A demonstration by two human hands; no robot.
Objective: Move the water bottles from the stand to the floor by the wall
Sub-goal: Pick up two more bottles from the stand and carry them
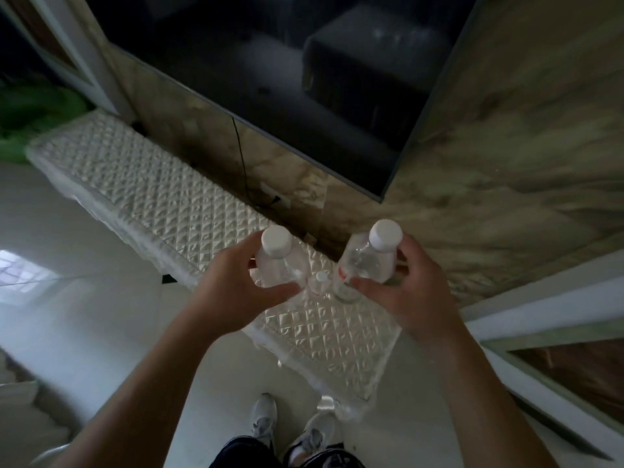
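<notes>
Two clear plastic water bottles with white screw caps are held above the long white stand with a quilted, diamond-patterned top (175, 204), which runs along the marbled wall (506, 163) below a dark wall-mounted screen (270, 79).

The left-hand bottle (278, 261) is enclosed by the grip of the left hand (236, 292); the thumb and fingers are wrapped around its shoulder and body. The right-hand bottle (368, 261) is enclosed in the same manner by the grip of the right hand (401, 292). Both grips are clenched on their bottles. Whether the bases are clear of the stand cannot be told, as they are hidden or transparent.

The long axis of each bottle is near upright, with the cap pointing up toward the camera. The right-hand bottle is tilted slightly.

A third, smaller clear bottle with a white cap (320, 282) stands on the near right part of the stand, between the two hands and lower than them. It is not gripped.

The pale glossy floor (84, 298) lies to the near and left side of the stand. A strip of floor by the wall is judged to lie at the right, past the near end of the stand. The right hand is the nearer to that strip.
</notes>
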